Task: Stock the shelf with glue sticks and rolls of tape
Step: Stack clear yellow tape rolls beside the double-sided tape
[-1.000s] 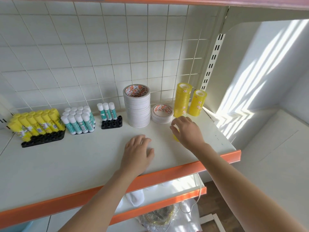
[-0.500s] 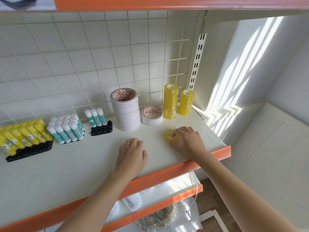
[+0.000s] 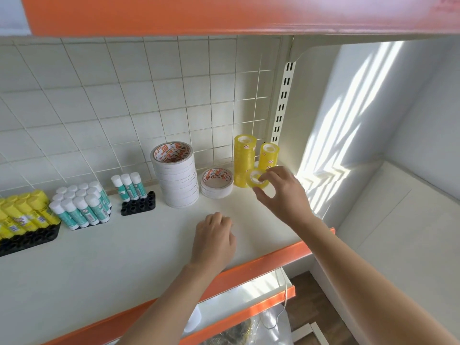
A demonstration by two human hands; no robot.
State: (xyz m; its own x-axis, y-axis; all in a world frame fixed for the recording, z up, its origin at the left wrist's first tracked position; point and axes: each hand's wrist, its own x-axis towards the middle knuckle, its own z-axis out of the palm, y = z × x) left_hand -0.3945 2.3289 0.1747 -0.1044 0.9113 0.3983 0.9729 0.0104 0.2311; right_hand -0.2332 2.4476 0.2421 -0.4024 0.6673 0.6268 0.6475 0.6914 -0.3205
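Observation:
My right hand [image 3: 283,192] holds a small yellow tape roll [image 3: 256,178] off the shelf [image 3: 119,257], just in front of two stacks of yellow tape rolls [image 3: 244,160] at the back right. My left hand [image 3: 214,241] lies flat on the shelf with loosely curled fingers and holds nothing. A tall stack of white tape rolls [image 3: 175,175] and a short stack of white tape rolls [image 3: 216,186] stand left of the yellow ones. Further left are teal glue sticks [image 3: 82,205], three teal glue sticks [image 3: 128,185] in a black holder [image 3: 139,206], and yellow glue sticks [image 3: 23,215].
A white wire grid [image 3: 124,108] backs the shelf. An orange-edged shelf [image 3: 224,13] hangs close overhead. The shelf's orange front lip [image 3: 261,270] runs below my arms, with a lower shelf [image 3: 239,302] beneath it. A white wall [image 3: 373,120] stands at the right.
My right hand has picked the small yellow tape roll up off the shelf and carried it back toward the yellow stacks. My left hand stays on the shelf.

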